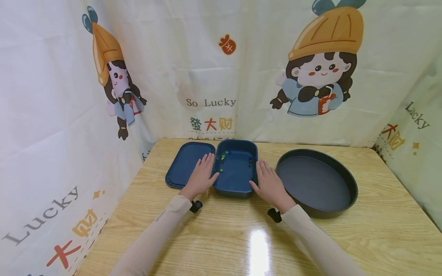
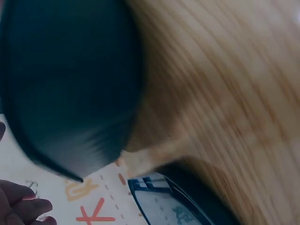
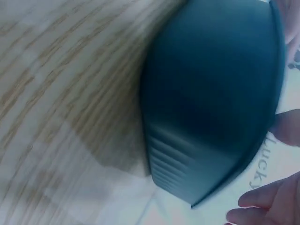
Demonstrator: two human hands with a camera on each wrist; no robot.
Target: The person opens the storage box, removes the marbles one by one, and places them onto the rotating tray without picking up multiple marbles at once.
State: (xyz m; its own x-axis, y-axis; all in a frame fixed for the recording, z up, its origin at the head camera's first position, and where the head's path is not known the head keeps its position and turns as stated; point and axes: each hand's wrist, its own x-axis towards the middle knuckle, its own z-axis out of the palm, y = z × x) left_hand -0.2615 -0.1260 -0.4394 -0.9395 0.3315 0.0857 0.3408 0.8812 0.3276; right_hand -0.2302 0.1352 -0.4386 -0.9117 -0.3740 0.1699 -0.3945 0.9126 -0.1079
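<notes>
A deep dark-blue rectangular container [image 1: 236, 186] with rounded corners stands near the table's back edge. Several small shiny balls that look like glass marbles [image 1: 222, 158] lie inside, along its left and right sides. My left hand [image 1: 201, 174] is at the container's left side, fingers straight and thumb at the rim. On the opposite side, my right hand [image 1: 271, 184] has its fingers extended along the wall, thumb by the near right corner. Both wrist views show the container's outer wall [image 2: 75, 84] close up, with fingertips [image 3: 262, 197] beside the rim in the right one.
A flat dark-blue lid or shallow tray [image 1: 183, 166] lies left of the container, partly under the left hand. A large round dark pan [image 1: 314, 180] stands on the right, close to the right hand. A printed curtain [image 1: 165, 69] hangs behind the wooden table [image 1: 221, 237].
</notes>
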